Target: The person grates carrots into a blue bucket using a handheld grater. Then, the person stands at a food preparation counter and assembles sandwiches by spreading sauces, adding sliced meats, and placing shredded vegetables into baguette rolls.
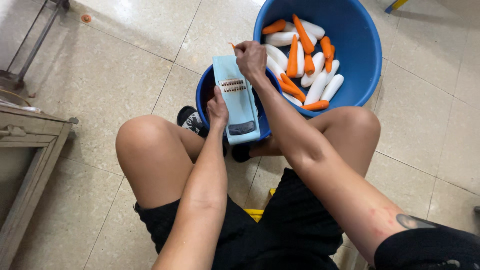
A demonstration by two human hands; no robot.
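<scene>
Pale blue plastic slicer lies slanted across the small dark blue bowl, between the person's knees. Left hand grasps the slicer's left edge; right hand, clenched on a small carrot stub, presses at the slicer's top end. Beyond the slicer, a large blue tub holds carrots and white radishes.

large blue tub of carrots and white radishes, wooden table
</scene>
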